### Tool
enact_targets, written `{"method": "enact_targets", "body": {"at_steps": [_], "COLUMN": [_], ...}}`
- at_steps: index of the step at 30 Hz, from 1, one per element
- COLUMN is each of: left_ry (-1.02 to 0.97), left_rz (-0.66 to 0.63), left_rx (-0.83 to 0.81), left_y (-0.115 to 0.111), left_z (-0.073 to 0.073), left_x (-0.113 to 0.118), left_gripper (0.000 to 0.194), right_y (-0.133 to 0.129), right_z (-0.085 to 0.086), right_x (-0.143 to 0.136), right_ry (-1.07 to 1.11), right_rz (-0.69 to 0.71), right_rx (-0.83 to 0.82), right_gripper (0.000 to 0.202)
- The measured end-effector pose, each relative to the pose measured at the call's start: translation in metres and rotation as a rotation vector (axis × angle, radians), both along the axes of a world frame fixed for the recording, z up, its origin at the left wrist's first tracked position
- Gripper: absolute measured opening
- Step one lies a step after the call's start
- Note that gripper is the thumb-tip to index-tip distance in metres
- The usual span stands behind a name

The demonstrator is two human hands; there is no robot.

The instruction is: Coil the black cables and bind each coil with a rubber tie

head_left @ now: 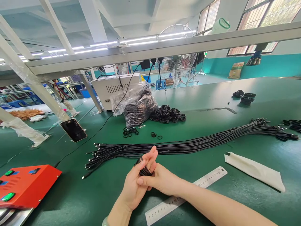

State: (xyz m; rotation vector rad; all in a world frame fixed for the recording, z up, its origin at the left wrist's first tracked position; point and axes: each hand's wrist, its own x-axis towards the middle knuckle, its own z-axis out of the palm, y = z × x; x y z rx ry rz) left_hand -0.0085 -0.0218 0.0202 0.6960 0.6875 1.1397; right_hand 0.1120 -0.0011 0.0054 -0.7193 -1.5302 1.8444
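Observation:
My left hand [136, 185] is closed round a small coiled black cable [145, 170], its fingers pointing up and forward. Pressed against it from the right, my right hand [162, 180] has its thumb across the left palm and its fingers behind the coil, also gripping it. Just beyond both hands a long bundle of straight black cables [188, 145] lies across the green table, connectors at both ends. Under my right forearm is a steel ruler [164, 209]. Loose black rings [130, 132] lie past the bundle, near a pile of coiled black cables [166, 114].
A clear plastic bag [138, 106] of black items stands at the back by a white metal box [113, 88]. A red box with green buttons [30, 185] sits at the left, a phone [73, 129] beside a frame post. A pale strip [255, 169] lies right.

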Motion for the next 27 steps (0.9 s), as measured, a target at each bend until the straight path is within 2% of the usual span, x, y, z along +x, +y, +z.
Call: {"method": "enact_targets", "body": {"at_steps": [3,6,9,13,16,19,23,27], "left_ry": [0.072,0.121,0.120,0.084,0.068,-0.007,-0.148,-0.148], "left_rz": [-0.108,-0.122,-0.122,-0.284,-0.370,-0.418,-0.338,-0.267], "left_rx": [0.046,0.088,0.122,0.203,0.248,0.244,0.187,0.134], "left_y": [0.001,0.000,-0.001,-0.001,0.000,0.003,0.008,0.010], "left_z": [-0.001,-0.003,-0.004,-0.005,-0.004,-0.004,-0.008,-0.010], "left_x": [-0.007,-0.008,-0.008,-0.021,-0.033,-0.037,-0.028,-0.021], "left_gripper": [0.020,0.013,0.013,0.013,0.028,0.050,0.050,0.040], "right_y": [0.010,0.011,0.010,0.009,0.008,0.007,0.011,0.018], "right_z": [-0.003,-0.008,-0.008,0.001,0.004,-0.001,-0.011,-0.016], "right_x": [0.004,0.002,0.002,0.009,0.010,0.008,0.006,0.007], "right_ry": [-0.023,-0.049,-0.138,-0.210,-0.173,-0.083,0.007,-0.044], "right_rz": [0.128,0.117,0.132,0.153,0.174,0.189,0.157,0.125], "right_rx": [0.005,0.018,0.026,0.091,0.122,0.071,0.023,0.055], "right_gripper": [0.030,0.018,0.008,0.012,0.015,0.025,0.040,0.042]}}
